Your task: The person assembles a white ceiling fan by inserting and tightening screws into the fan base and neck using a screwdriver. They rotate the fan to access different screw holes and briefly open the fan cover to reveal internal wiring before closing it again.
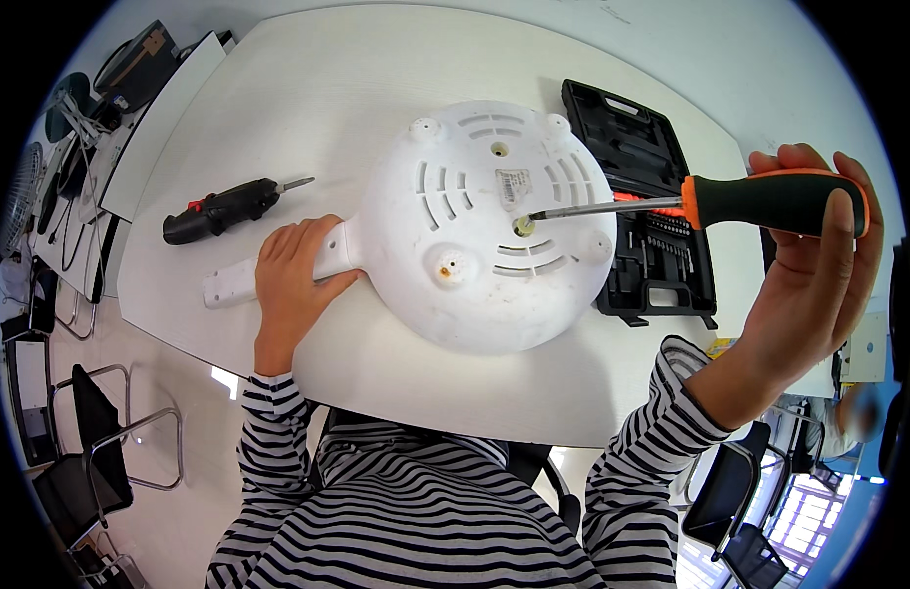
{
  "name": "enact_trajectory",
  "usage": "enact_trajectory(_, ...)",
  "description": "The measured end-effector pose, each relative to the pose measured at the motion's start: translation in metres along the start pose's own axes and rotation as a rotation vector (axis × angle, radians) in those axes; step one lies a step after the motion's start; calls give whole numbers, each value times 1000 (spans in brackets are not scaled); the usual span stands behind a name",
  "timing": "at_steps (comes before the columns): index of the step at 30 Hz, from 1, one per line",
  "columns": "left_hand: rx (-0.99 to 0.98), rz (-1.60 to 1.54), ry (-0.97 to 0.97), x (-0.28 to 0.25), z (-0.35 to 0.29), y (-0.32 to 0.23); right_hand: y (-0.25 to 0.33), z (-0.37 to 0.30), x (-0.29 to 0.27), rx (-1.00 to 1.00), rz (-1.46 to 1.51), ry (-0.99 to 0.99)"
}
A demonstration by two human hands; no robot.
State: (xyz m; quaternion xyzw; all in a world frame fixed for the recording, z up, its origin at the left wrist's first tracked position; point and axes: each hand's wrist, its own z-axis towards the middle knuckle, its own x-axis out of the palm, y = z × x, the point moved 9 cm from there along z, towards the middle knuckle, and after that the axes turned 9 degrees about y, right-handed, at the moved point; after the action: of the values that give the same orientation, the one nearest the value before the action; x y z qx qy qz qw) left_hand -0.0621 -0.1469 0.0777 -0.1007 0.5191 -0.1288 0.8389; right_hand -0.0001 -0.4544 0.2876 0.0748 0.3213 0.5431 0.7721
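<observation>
A round white appliance (484, 304) with a long handle rests upside down on the table, its vented underside and small feet facing up. My left hand (296, 275) is wrapped round its handle, closed. In my right hand (808, 255) is a large screwdriver (769, 203) with a dark green and orange handle, the fingers closed about the grip. The screwdriver's shaft lies nearly level across the underside. Its tip is at a recessed screw hole (523, 227) near the middle; whether it touches a screw I cannot tell. Another recessed hole (499, 149) sits farther back.
A black cordless screwdriver (229, 208) lies at the left on the white table (327, 88). An open black tool case (661, 285) with bits and sockets stands right of the appliance, partly under the screwdriver. Black chairs (97, 442) are on the floor at the left.
</observation>
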Motion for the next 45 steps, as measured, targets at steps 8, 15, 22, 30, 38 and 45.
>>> enact_trajectory(8,-21,-15,74,0,2,-2,-5,2,0,-13,27,-8)
enact_trajectory(15,154,-362,-5,-53,25,-65,-6,-2,-5,14,16,-41)
enact_trajectory(22,143,-616,-3,-30,70,-132,-2,-6,-25,9,44,-99)
enact_trajectory(30,152,-641,-6,-18,70,-147,-11,-31,-70,17,116,-318)
enact_trajectory(38,264,-554,-101,-36,63,-174,20,-44,-52,-98,180,-59)
enact_trajectory(45,344,-289,-366,-53,36,-206,19,-72,45,-13,-28,287)
